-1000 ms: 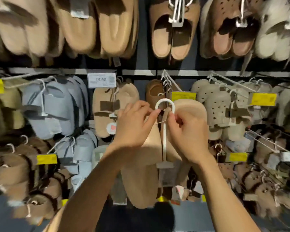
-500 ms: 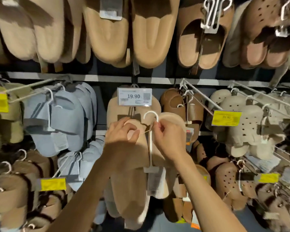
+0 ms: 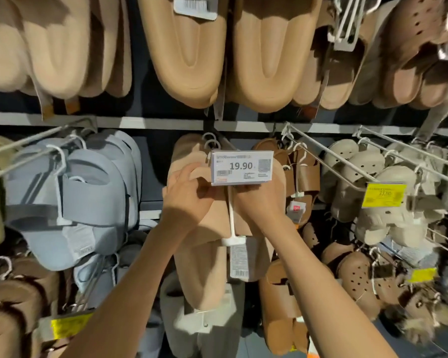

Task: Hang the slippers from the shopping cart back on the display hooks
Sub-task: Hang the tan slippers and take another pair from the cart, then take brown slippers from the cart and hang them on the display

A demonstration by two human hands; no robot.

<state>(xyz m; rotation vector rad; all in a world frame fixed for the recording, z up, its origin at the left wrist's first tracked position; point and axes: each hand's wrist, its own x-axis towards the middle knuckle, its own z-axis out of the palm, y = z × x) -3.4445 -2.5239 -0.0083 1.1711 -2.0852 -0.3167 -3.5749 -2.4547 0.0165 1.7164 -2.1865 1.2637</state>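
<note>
While both arms reach up, left hand (image 3: 189, 195) and right hand (image 3: 259, 202) each grip the tan slippers (image 3: 204, 254) near the top, white hanger (image 3: 232, 223) between; price tag (image 3: 241, 167) just behind hides the hook.

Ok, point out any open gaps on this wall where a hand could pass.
Dark gap between the blue slippers and the beige pair both hands hold. Another strip under the grey rail. Crowded right of the 19.90 tag: brown sandals, perforated clogs.
</note>
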